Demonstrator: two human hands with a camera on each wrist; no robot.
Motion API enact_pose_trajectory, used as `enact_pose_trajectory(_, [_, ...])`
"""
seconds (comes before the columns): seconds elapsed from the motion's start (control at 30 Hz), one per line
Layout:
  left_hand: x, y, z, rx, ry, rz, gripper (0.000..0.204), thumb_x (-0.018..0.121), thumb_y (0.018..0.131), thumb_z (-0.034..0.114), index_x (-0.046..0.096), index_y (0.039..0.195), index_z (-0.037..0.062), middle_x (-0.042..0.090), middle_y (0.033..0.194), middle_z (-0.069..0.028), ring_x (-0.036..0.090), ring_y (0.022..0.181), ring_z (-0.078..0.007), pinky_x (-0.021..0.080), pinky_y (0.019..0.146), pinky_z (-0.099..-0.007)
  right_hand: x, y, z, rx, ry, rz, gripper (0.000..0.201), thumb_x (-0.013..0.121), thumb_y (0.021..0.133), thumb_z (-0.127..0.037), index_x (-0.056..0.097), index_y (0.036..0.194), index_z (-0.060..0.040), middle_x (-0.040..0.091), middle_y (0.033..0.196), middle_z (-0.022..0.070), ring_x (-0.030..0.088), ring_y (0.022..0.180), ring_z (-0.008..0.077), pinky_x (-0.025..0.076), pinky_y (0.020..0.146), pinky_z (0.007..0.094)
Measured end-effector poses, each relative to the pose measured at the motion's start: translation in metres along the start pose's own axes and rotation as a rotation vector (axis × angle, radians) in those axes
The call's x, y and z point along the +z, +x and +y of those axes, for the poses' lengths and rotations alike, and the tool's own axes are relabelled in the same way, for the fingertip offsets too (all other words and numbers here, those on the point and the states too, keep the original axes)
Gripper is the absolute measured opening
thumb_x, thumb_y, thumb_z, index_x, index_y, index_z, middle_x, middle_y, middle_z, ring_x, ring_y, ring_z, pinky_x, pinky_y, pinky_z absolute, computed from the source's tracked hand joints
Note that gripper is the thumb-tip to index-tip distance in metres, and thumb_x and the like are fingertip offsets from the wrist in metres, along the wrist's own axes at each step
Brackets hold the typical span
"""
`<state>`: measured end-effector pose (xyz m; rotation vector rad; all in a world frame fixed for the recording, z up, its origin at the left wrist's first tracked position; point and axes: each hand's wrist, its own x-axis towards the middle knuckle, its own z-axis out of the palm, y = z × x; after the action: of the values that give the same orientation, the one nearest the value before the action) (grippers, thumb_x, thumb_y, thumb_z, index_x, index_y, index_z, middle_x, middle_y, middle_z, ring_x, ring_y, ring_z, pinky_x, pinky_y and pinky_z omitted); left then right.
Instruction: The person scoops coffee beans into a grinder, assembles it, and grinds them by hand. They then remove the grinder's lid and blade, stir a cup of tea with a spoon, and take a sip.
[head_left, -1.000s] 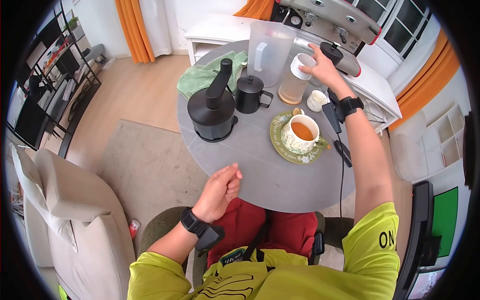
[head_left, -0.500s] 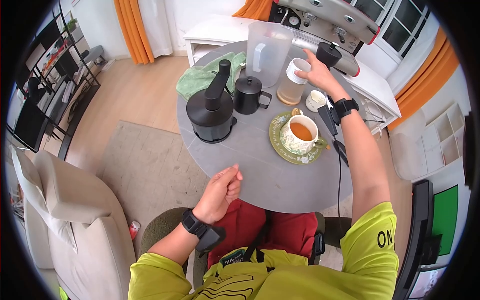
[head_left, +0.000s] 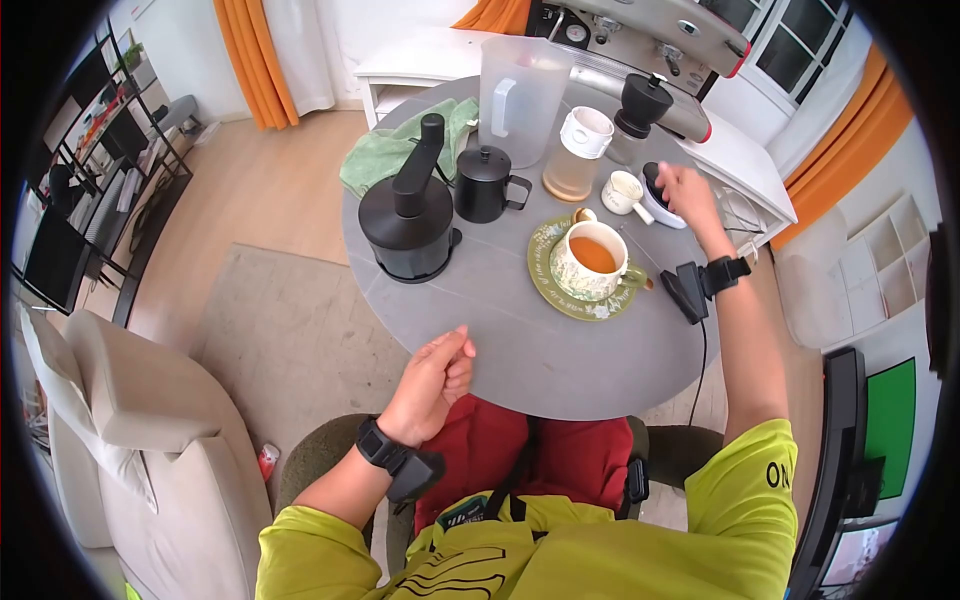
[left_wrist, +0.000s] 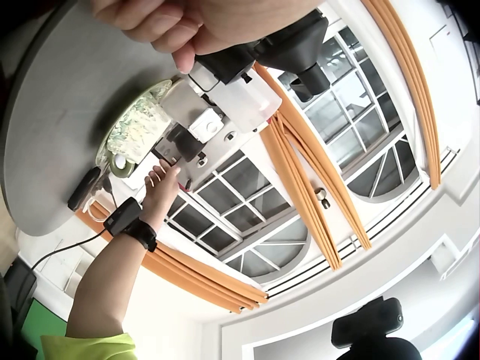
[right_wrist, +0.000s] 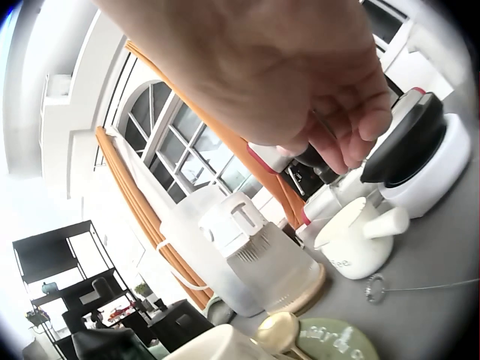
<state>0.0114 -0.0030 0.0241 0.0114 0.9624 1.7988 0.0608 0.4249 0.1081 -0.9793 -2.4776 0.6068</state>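
Note:
My right hand (head_left: 690, 200) hovers beside a white round-based item with a black top (right_wrist: 420, 157), its bent fingers holding nothing. Left of that stands a small white handled pitcher (right_wrist: 360, 240), with a thin wire whisk (right_wrist: 376, 289) lying on the table before it. A clear carafe with a white collar (head_left: 578, 155) stands further left. Nearer is a patterned cup (head_left: 590, 262) of orange-brown drink on a green saucer (head_left: 545, 285), with a spoon (right_wrist: 279, 332) at its far side. My left hand (head_left: 432, 385), loosely curled, stays at the table's front edge.
A black grinder-like device with a lever (head_left: 405, 225), a black lidded pot (head_left: 485, 185), a green cloth (head_left: 372, 160) and a tall translucent jug (head_left: 525, 105) stand on the left of the round grey table (head_left: 520, 370). A black hand grinder (head_left: 640, 105) is at the back. A cable (head_left: 700, 375) hangs from my right wrist.
My right hand has left the carafe's white collar and come right and nearer to me, beside the black-topped white item. The carafe stays standing. My left hand keeps its place.

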Motion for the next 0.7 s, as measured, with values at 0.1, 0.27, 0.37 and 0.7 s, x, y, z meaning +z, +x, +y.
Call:
enact_pose_trajectory(0.1, [-0.001, 0.001, -0.001, -0.005, 0.013, 0.004, 0.027, 0.049, 0.104, 0.028, 0.051, 0.084, 0.0098, 0.033, 0.064, 0.0062, 0.028, 0.056, -0.0052, 0.025, 0.051, -0.0212, 0.017, -0.012, 0.033, 0.017, -0.130, -0.085, 0.046, 0.052, 0.098, -0.040, 0.067, 0.082, 0.0007, 0.066, 0.068, 0.0156, 0.067, 0.065, 0.0305, 0.052, 0.067, 0.0408])
enact_pose_trajectory(0.27, [0.000, 0.000, -0.001, -0.009, 0.011, -0.009, 0.027, 0.050, 0.104, 0.028, 0.051, 0.084, 0.0096, 0.035, 0.065, 0.0060, 0.029, 0.056, -0.0048, 0.026, 0.051, -0.0207, 0.033, -0.025, 0.036, 0.115, -0.170, -0.240, 0.046, 0.046, 0.102, -0.037, 0.066, 0.090, 0.0031, 0.067, 0.071, 0.0141, 0.070, 0.066, 0.0249, 0.054, 0.062, 0.0387])
enact_pose_trajectory(0.37, [0.000, -0.001, 0.000, -0.011, 0.015, -0.002, 0.027, 0.050, 0.104, 0.028, 0.051, 0.085, 0.0096, 0.035, 0.065, 0.0061, 0.029, 0.056, -0.0048, 0.027, 0.051, -0.0206, 0.047, -0.018, 0.050, 0.195, 0.072, -0.298, 0.047, 0.044, 0.103, -0.039, 0.067, 0.090, -0.0006, 0.065, 0.070, 0.0065, 0.061, 0.057, 0.0156, 0.047, 0.053, 0.0305])
enact_pose_trajectory(0.7, [-0.004, 0.002, -0.001, -0.003, -0.012, -0.015, 0.028, 0.051, 0.104, 0.029, 0.052, 0.083, 0.0092, 0.035, 0.064, 0.0059, 0.030, 0.056, -0.0048, 0.027, 0.051, -0.0205, 0.046, -0.007, 0.041, 0.617, 0.897, -0.505, 0.032, 0.048, 0.104, -0.033, 0.060, 0.095, -0.0051, 0.046, 0.069, -0.0057, 0.033, 0.057, 0.0049, 0.029, 0.049, 0.0207])
